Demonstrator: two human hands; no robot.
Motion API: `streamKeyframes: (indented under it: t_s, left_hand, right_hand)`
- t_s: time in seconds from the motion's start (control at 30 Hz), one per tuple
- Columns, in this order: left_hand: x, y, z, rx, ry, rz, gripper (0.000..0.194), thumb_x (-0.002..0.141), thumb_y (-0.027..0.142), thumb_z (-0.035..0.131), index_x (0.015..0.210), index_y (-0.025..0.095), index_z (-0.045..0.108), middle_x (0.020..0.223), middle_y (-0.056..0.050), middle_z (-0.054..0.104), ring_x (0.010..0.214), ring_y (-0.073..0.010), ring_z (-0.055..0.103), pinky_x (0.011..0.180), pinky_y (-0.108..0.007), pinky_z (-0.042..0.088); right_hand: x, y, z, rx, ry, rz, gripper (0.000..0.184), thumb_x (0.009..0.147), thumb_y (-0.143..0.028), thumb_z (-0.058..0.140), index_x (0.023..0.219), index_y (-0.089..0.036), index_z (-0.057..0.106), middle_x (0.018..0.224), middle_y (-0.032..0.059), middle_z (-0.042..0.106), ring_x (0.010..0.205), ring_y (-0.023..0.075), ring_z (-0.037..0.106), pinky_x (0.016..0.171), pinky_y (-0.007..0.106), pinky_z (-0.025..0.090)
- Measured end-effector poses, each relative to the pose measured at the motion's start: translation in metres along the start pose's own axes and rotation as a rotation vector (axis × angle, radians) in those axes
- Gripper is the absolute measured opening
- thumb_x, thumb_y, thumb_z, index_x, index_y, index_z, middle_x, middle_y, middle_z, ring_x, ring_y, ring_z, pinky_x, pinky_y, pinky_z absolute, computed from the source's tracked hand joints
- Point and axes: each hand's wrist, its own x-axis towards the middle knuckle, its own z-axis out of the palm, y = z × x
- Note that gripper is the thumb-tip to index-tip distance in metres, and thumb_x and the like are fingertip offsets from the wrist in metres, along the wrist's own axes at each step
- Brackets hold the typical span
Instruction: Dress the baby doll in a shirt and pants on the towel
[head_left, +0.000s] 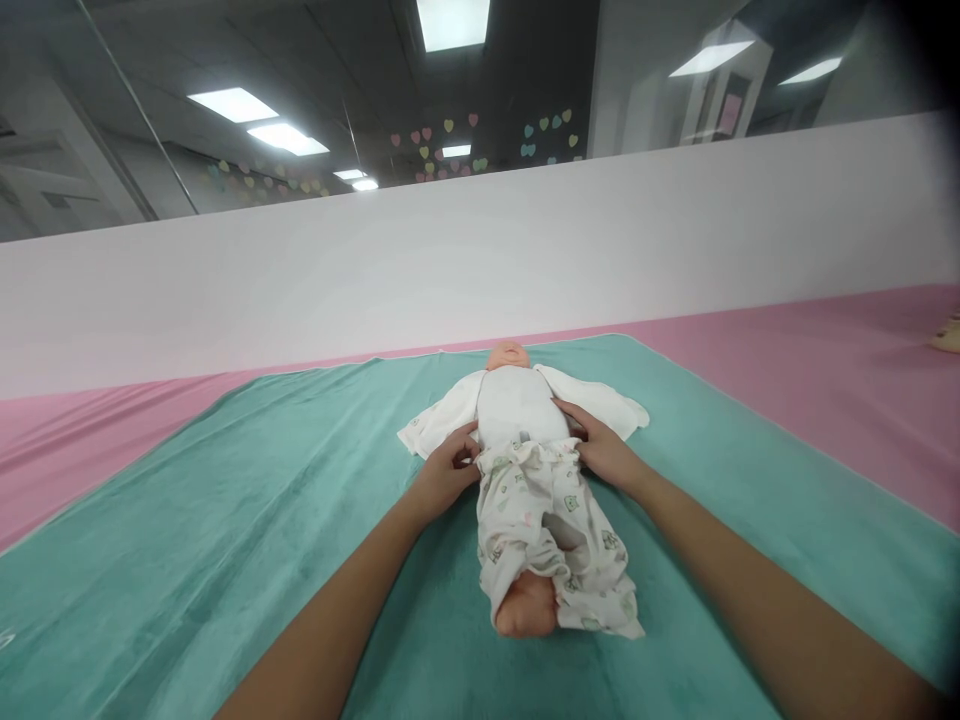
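A baby doll point(520, 400) lies on its back on a teal blanket point(225, 520), head away from me. It wears white printed trousers point(536, 520) and lies on an open white top point(607, 405). One bare foot point(525, 606) sticks out near me. My left hand point(448, 470) pinches the trousers' waistband at the doll's left side in view. At the other side of the waist my right hand point(600, 445) grips the waistband with curled fingers.
The blanket covers a pink surface point(825, 380) that runs left and right. A low white wall point(450, 270) stands behind it, with glass above showing heart stickers point(450, 140). A small tan object point(949, 335) lies at the far right edge.
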Motion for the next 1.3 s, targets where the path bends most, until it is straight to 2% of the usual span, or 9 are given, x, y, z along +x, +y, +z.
streamKeyframes:
  t_s: [0.13, 0.3, 0.4, 0.53, 0.67, 0.77, 0.83, 1.0, 1.3]
  left_hand:
    - [-0.001, 0.003, 0.003, 0.022, 0.020, -0.011, 0.014, 0.074, 0.025, 0.059, 0.071, 0.017, 0.047, 0.142, -0.005, 0.039, 0.080, -0.0127, 0.059, 0.076, -0.028, 0.045]
    - [0.001, 0.001, 0.004, 0.056, 0.064, -0.010, 0.017, 0.075, 0.028, 0.058, 0.071, 0.018, 0.045, 0.136, -0.004, 0.048, 0.082, -0.0137, 0.060, 0.076, -0.028, 0.045]
    - [0.003, -0.002, 0.002, 0.100, 0.100, -0.003, 0.015, 0.075, 0.025, 0.057, 0.071, 0.019, 0.044, 0.129, -0.005, 0.054, 0.078, -0.0136, 0.059, 0.073, -0.029, 0.045]
    - [0.006, -0.004, 0.000, 0.200, 0.139, 0.016, 0.013, 0.074, 0.019, 0.054, 0.068, 0.019, 0.043, 0.110, -0.003, 0.064, 0.069, -0.0121, 0.054, 0.068, -0.028, 0.043]
    - [0.008, -0.006, 0.003, 0.305, 0.193, 0.044, 0.010, 0.074, 0.016, 0.051, 0.069, 0.020, 0.043, 0.104, -0.002, 0.065, 0.069, -0.0130, 0.052, 0.064, -0.027, 0.041]
    - [0.008, -0.010, 0.009, 0.414, 0.243, 0.071, 0.005, 0.076, 0.017, 0.050, 0.079, 0.022, 0.051, 0.087, -0.001, 0.063, 0.070, -0.0144, 0.050, 0.064, -0.028, 0.040]
    - [0.008, -0.012, 0.013, 0.415, 0.271, 0.073, 0.014, 0.076, 0.017, 0.051, 0.088, 0.023, 0.053, 0.082, 0.000, 0.059, 0.070, -0.0143, 0.050, 0.065, -0.028, 0.040]
    - [0.007, -0.014, 0.015, 0.253, 0.229, -0.042, 0.032, 0.075, 0.016, 0.053, 0.106, 0.023, 0.050, 0.082, -0.002, 0.057, 0.072, -0.0146, 0.053, 0.068, -0.029, 0.043]
    - [0.004, -0.010, 0.010, 0.281, 0.157, -0.028, 0.022, 0.080, 0.022, 0.050, 0.102, 0.022, 0.053, 0.091, -0.004, 0.062, 0.079, -0.0174, 0.056, 0.071, -0.031, 0.044]
  right_hand:
    - [0.000, -0.002, 0.000, -0.002, 0.022, -0.001, 0.074, 0.063, -0.008, 0.048, 0.132, -0.031, 0.043, 0.137, 0.0005, 0.045, 0.102, 0.0209, 0.058, 0.090, 0.039, 0.048]
    - [-0.001, -0.004, 0.000, 0.009, 0.005, 0.054, 0.073, 0.064, -0.010, 0.048, 0.133, -0.031, 0.042, 0.113, 0.0021, 0.062, 0.086, 0.0192, 0.062, 0.076, 0.035, 0.051]
    - [-0.002, -0.004, -0.001, 0.010, 0.003, 0.065, 0.074, 0.063, -0.010, 0.048, 0.134, -0.031, 0.042, 0.103, 0.0017, 0.064, 0.081, 0.0187, 0.062, 0.071, 0.034, 0.052]
    - [-0.002, -0.004, 0.000, 0.009, 0.009, 0.055, 0.075, 0.062, -0.008, 0.047, 0.133, -0.031, 0.042, 0.109, 0.0014, 0.063, 0.083, 0.0184, 0.061, 0.073, 0.034, 0.051]
    - [-0.001, -0.004, 0.002, -0.012, 0.010, 0.039, 0.074, 0.063, -0.009, 0.048, 0.133, -0.031, 0.041, 0.123, 0.0016, 0.056, 0.090, 0.0193, 0.061, 0.080, 0.036, 0.051]
    - [-0.001, -0.004, 0.002, -0.024, 0.007, 0.008, 0.072, 0.065, -0.011, 0.050, 0.133, -0.033, 0.040, 0.136, 0.0001, 0.045, 0.099, 0.0201, 0.059, 0.086, 0.037, 0.049]
    - [-0.002, -0.004, 0.002, -0.031, -0.007, -0.002, 0.072, 0.066, -0.011, 0.050, 0.134, -0.034, 0.038, 0.140, -0.0006, 0.041, 0.104, 0.0204, 0.058, 0.090, 0.038, 0.048]
    - [-0.002, -0.003, 0.003, -0.055, -0.014, -0.005, 0.074, 0.068, -0.010, 0.048, 0.137, -0.033, 0.034, 0.141, 0.0005, 0.039, 0.111, 0.0217, 0.055, 0.096, 0.041, 0.044]
    - [-0.002, -0.004, 0.005, -0.061, -0.004, -0.015, 0.072, 0.070, -0.013, 0.050, 0.137, -0.033, 0.034, 0.144, 0.0001, 0.035, 0.120, 0.0233, 0.049, 0.100, 0.041, 0.041]
